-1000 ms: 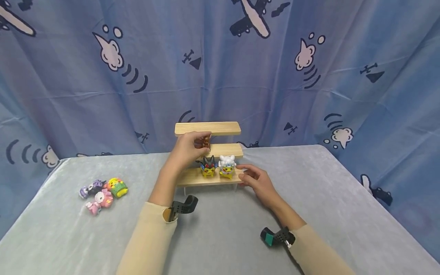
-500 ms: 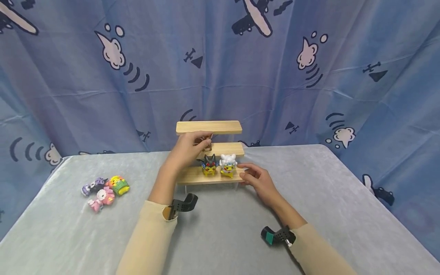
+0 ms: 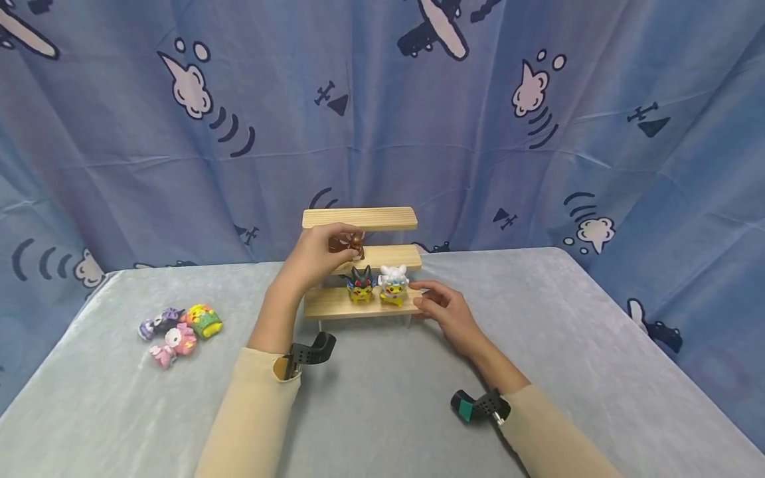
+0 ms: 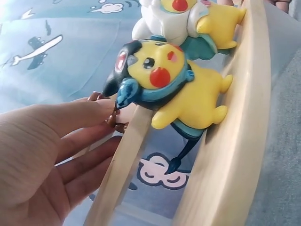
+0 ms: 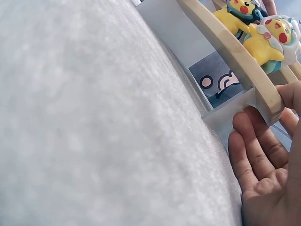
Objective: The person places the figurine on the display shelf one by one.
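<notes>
A three-tier wooden shelf stands on the table. My left hand pinches a small brown figurine at the middle tier; in the left wrist view the fingers mostly cover that figurine. On the bottom tier stand a yellow figurine with a black hood and, to its right, one with a white hood. My right hand grips the bottom tier's right end, and the right wrist view shows its fingers curled by the clear support under the board.
Several colourful figurines lie grouped on the table's left side, among them a pink one and a green and yellow one. Behind the table hangs a blue patterned curtain.
My left hand has shifted slightly left along the middle tier, and more of the brown figurine shows beside its fingers. My right hand stays at the shelf's end.
</notes>
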`<state>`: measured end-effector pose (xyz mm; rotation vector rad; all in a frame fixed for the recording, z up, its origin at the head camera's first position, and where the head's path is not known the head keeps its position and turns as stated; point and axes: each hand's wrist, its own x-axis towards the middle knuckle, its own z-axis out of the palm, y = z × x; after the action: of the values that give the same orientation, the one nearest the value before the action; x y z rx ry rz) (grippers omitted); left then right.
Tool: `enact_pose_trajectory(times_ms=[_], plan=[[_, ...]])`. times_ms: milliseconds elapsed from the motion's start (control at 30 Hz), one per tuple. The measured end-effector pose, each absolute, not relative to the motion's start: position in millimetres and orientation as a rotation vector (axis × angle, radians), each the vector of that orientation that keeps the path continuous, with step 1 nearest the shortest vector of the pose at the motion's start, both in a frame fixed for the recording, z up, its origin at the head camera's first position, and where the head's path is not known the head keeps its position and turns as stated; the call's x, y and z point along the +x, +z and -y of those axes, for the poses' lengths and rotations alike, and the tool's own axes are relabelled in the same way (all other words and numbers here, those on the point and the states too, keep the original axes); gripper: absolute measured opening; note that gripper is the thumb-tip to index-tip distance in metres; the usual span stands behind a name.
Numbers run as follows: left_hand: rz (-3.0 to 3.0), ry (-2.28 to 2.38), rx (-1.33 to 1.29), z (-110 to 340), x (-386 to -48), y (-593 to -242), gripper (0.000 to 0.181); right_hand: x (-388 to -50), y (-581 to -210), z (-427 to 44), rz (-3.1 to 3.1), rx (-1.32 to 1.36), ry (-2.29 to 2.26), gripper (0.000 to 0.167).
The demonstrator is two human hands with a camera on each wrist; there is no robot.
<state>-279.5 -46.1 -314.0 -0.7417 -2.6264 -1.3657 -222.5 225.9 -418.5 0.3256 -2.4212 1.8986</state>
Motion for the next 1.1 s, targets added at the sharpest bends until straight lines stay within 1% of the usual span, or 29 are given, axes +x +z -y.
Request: enact_pose_trajectory(times_ms=[233, 700, 1100], plan=[[2.612, -1.365, -0.731, 41.6, -278.9, -315.4, 0.037, -223.1, -418.3, -224.6, 2.422, 0.33, 1.894, 0.035], [2.685, -1.176, -0.741, 23.0, -276.2, -313.2, 0.034, -223.4, -416.3, -224.2, 2.426, 0.317, 1.893, 0.035], [2.721, -1.095, -0.782, 8.7, -272.0, -313.1, 0.037, -221.2, -417.9, -224.8, 2.405, 0.336, 1.923, 0.035]])
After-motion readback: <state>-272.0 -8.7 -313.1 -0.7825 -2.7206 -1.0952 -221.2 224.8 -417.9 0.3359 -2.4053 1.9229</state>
